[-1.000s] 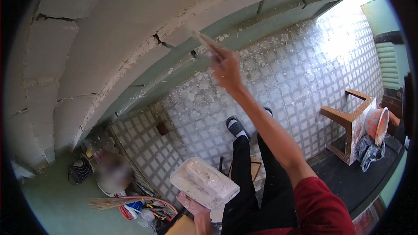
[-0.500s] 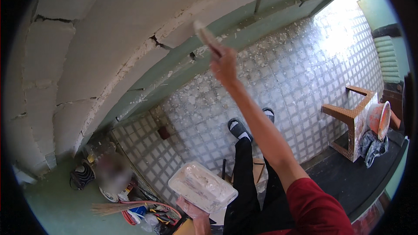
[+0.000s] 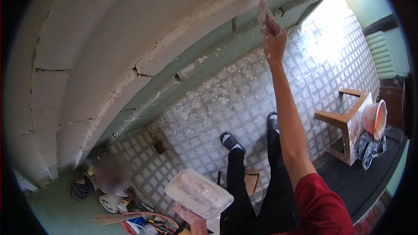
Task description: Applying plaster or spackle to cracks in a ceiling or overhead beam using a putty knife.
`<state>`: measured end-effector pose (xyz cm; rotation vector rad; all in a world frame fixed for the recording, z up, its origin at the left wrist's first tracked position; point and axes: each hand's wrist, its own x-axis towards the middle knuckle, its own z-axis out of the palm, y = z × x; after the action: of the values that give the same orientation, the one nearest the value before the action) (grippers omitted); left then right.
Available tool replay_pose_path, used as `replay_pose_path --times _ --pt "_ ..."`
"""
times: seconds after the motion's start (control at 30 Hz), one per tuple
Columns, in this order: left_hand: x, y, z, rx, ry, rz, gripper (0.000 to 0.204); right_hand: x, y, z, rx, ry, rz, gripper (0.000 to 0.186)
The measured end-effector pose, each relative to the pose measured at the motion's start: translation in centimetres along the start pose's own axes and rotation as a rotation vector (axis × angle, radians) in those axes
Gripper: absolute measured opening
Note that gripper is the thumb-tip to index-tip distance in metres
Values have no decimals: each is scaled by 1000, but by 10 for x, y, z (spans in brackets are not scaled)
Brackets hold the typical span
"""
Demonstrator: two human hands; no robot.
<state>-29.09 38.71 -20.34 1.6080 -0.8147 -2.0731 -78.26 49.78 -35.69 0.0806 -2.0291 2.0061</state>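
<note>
My right hand (image 3: 275, 47) is stretched far out, closed round a putty knife (image 3: 266, 15) smeared with white plaster. The blade points up against the lower edge of the pale block wall (image 3: 109, 56); whether it touches I cannot tell. Low on the left, my left hand (image 3: 190, 216) grips the near side of a clear plastic tub (image 3: 220, 210). White plaster (image 3: 198, 188) lies in the tub, held tilted beside my legs. Cracks and rough mortar joints run across the wall.
Plaster crumbs speckle the tiled floor (image 3: 209, 109). A brown stool (image 3: 353, 119) lies on its side at right, near an orange-stained bucket (image 3: 373, 117) and a dark plastic bag (image 3: 370, 150). A broom (image 3: 114, 219) and tangled tools crowd the lower left.
My right arm has swung up and to the right, carrying the putty knife farther along the wall's edge. The view has shifted a little; my left hand still holds the tub.
</note>
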Motion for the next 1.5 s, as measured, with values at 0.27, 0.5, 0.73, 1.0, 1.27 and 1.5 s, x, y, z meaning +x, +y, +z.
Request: replay_pose_path --times 0.27,0.5,0.73,1.0,1.27,1.5 --pt "-29 -67 47 -38 119 49 68 -63 -38 66 -160 -133 -124 30" --pt "-51 -116 115 -113 -42 -17 72 -47 -31 27 8 -522 -273 44" --pt "-66 -155 138 -101 43 -11 75 68 -6 -59 -352 -175 -751 38" --pt "-55 -172 132 -87 208 -19 75 107 37 -23 -484 -79 -921 47" --pt "-41 -175 125 -132 129 -29 77 91 73 -27 -606 -212 -843 48" --pt "-46 -151 163 -158 59 4 76 103 40 -66 -353 -106 -657 39"
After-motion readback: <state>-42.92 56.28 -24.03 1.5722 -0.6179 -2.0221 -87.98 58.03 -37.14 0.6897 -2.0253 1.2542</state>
